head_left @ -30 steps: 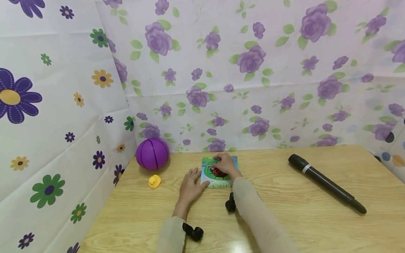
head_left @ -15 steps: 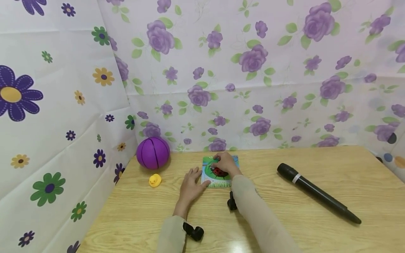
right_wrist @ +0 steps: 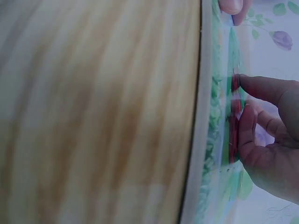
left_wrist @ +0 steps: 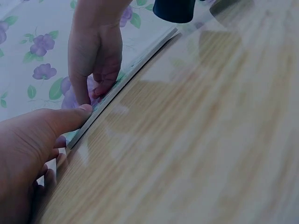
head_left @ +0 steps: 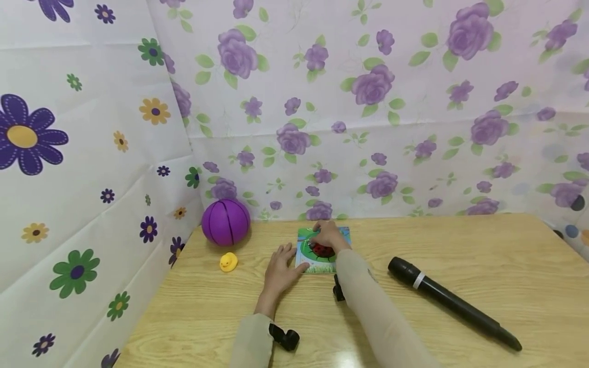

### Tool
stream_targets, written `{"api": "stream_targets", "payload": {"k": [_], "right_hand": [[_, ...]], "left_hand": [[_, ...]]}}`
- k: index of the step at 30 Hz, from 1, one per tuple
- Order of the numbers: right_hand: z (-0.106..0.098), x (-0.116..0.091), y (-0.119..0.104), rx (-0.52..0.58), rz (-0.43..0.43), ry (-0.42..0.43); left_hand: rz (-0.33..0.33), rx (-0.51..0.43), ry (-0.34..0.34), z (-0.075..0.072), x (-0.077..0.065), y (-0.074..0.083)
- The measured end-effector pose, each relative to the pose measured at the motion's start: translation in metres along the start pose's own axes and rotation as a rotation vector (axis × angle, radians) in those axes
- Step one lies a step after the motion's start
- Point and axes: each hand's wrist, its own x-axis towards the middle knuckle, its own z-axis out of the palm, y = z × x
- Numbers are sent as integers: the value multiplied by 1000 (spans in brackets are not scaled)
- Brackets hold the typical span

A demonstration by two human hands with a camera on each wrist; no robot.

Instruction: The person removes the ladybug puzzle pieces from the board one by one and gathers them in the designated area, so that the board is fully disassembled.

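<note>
A square picture board (head_left: pixel 317 268) with a green, grassy scene lies flat near the table's back edge. On it is a red ladybug with black spots (head_left: pixel 323 251), which looks like a puzzle piece. My right hand (head_left: pixel 332 238) reaches over the board, and its thumb and index finger pinch the ladybug near its head. In the right wrist view, those fingertips (right_wrist: pixel 241 80) meet the red surface; how firm the grip is stays unclear. Along the board's left side rests my left hand (head_left: pixel 278 271), with the thumb on the near left corner and the fingers stretched forward.
A purple ball (head_left: pixel 226 222) sits in the back left corner, with a yellow toy duck (head_left: pixel 228 262) in front of it. Right of my arm lies a long black stick with a white band (head_left: pixel 453 301). Flowered sheets (head_left: pixel 322 102) hang behind and at the left.
The black stick has moved left and nearer across the table, with no hand on it. The view has turned slightly left. Both hands stay in about the same place on the board.
</note>
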Motion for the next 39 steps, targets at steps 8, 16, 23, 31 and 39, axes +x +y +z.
{"api": "stream_targets", "payload": {"k": [8, 16, 23, 31, 39], "right_hand": [[-1, -3, -5, 90, 58, 19], [8, -4, -9, 188, 38, 86], [-4, 4, -11, 332, 1, 139], [-77, -3, 12, 406, -79, 173], [-128, -29, 88, 309, -29, 153]], "left_hand": [[0, -3, 7, 1, 0, 0], [2, 12, 21, 1, -3, 0], [13, 21, 17, 0, 0, 0], [-14, 5, 17, 0, 0, 0], [-15, 12, 16, 2, 0, -1]]}}
